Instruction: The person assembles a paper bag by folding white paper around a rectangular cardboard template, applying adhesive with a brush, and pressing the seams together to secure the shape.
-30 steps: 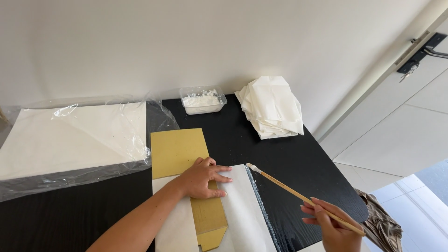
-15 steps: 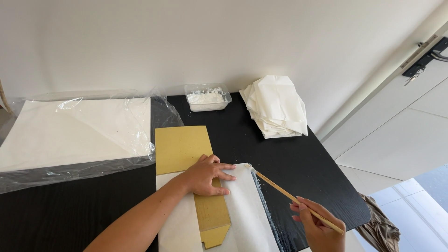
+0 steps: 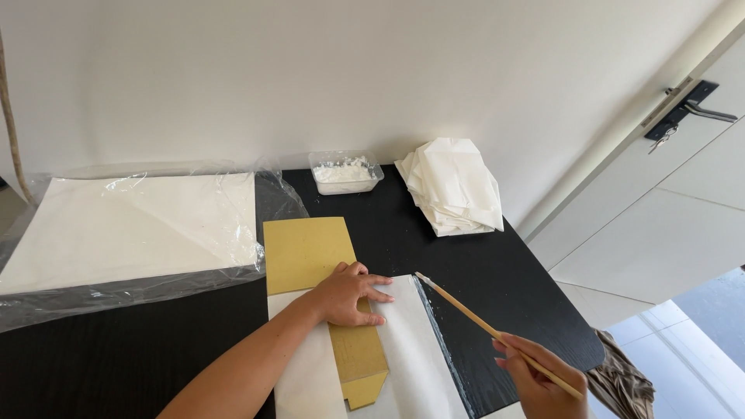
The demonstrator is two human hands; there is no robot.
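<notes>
White sheet (image 3: pixel 415 349): one is seen, lying flat on the black table (image 3: pixel 481 264) under and just beyond the left fingers; its right edge is bordered by a dark, wet-looking strip.
Brown card strip (image 3: pixel 322 271): one is counted, long and mustard-coloured, laid lengthwise across the white sheet; its far end is bare on the table, its near end is cut at the corners and passes beneath the left palm.
Left hand (image 3: pixel 348 295): one, laid flat with the fingers spread narrowly and pointed to the right; the card strip and the sheet are pressed down by it, nothing is gripped.
Right hand (image 3: pixel 539 380): one, curled closed about the near end of the stick; partly cut off by the lower edge of the view.
Wooden stick (image 3: pixel 497 334): one, thin and pale, held slanted; its tip is placed at the sheet's upper right corner, just beside the left fingertips but apart from them.
Tub (image 3: pixel 345 172): one clear plastic tub of white paste, well beyond the left fingers, by the wall.
Folded white papers (image 3: pixel 454 186): one stack, well beyond the stick's tip; the count of sheets cannot be told.
Plastic-wrapped sheets (image 3: pixel 132 229): one large flat pack, well to the left of the left hand.
Obstruction: part of the card strip is hidden by the left hand.
</notes>
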